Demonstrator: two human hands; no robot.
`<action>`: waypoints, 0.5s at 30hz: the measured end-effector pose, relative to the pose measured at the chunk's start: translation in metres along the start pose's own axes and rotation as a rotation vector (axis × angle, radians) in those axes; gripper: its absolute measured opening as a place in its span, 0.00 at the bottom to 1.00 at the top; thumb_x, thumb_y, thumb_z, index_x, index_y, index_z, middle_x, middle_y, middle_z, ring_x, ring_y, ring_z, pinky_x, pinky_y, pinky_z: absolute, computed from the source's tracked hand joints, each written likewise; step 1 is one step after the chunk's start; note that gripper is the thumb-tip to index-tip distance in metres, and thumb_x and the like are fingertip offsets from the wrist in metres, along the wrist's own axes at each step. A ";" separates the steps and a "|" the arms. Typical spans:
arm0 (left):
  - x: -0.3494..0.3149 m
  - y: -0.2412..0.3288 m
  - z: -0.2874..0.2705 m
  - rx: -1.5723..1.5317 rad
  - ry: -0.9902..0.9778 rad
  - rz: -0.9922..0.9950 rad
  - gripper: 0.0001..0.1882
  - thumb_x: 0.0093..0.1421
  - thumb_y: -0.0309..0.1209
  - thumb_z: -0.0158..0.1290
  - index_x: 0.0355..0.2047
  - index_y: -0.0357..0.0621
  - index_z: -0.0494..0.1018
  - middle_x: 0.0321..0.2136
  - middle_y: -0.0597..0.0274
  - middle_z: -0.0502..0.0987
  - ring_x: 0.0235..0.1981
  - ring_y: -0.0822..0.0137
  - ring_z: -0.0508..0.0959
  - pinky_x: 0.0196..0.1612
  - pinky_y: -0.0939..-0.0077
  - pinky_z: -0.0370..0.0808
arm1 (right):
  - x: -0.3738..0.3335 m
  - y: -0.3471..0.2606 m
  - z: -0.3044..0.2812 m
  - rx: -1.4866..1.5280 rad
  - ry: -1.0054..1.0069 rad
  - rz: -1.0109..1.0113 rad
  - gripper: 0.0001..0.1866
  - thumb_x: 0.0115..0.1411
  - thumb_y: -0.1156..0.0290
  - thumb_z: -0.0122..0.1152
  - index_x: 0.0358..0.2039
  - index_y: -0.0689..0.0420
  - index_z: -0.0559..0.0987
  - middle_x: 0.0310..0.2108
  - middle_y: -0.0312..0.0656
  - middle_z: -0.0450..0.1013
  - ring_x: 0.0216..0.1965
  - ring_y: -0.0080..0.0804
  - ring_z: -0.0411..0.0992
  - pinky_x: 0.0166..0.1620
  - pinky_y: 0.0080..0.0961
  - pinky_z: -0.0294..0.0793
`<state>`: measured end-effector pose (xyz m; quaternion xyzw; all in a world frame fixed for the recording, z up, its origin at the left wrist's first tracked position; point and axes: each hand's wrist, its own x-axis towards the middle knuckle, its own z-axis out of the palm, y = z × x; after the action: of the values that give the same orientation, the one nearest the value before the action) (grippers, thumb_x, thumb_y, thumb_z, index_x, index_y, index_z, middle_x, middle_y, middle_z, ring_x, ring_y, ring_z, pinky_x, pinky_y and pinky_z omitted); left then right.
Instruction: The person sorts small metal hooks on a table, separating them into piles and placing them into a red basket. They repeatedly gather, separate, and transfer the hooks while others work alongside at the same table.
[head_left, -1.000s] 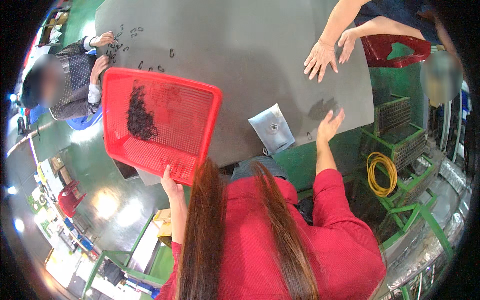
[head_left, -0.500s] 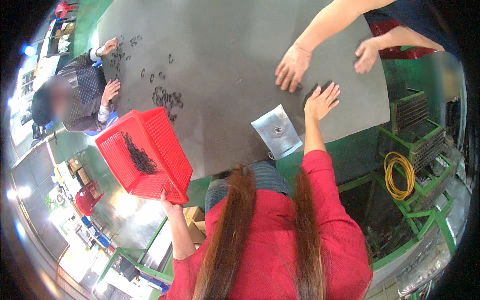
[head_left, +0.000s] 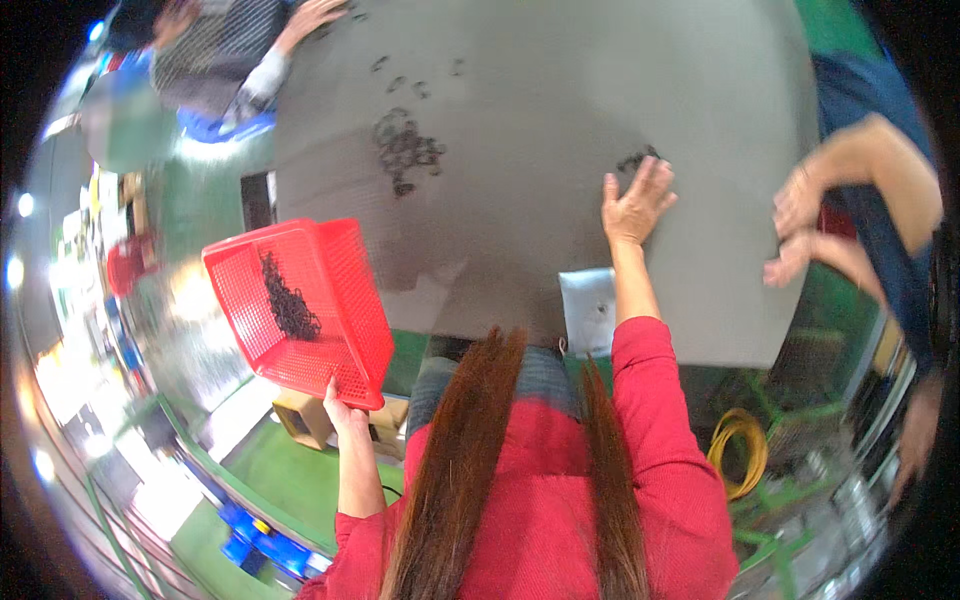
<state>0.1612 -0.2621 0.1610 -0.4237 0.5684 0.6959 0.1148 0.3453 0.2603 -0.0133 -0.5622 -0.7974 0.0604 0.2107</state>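
My left hand (head_left: 346, 410) grips the lower right rim of a red plastic mesh basket (head_left: 345, 300), tilted over the table's left front edge. Inside the basket lies a heap of small black curved pieces (head_left: 290, 305). My right hand (head_left: 638, 208) rests on the grey tabletop with its fingers spread. Just beyond its fingertips is a small cluster of black pieces (head_left: 637, 157), partly hidden by them. A flat pale blue packet (head_left: 583, 305) with a cord loop lies by the front edge, partly under my right forearm.
More black ring-like pieces (head_left: 403, 145) lie on the left of the grey table (head_left: 520, 200). A co-worker's arm (head_left: 300, 30) reaches in at far left; another's hands (head_left: 795, 230) are at the right edge. A coiled yellow hose (head_left: 738, 455) hangs at lower right.
The view has turned to the right. The co-worker's hands on the right have drawn back to the table edge. My right hand has moved forward beside the black cluster; my left still holds the basket.
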 end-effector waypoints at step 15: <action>-0.035 -0.066 -0.222 -0.263 0.237 -0.032 0.22 0.57 0.31 0.51 0.51 0.37 0.65 0.47 0.52 0.73 0.47 0.54 0.74 0.54 0.55 0.69 | 0.133 -0.207 0.137 -0.011 -0.188 -0.582 0.28 0.65 0.49 0.36 0.63 0.45 0.57 0.66 0.40 0.49 0.67 0.38 0.45 0.67 0.43 0.42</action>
<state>0.3269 -0.4270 0.1416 -0.5232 0.4752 0.7074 0.0018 0.0727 0.3278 -0.0328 -0.3034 -0.9413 0.0448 0.1413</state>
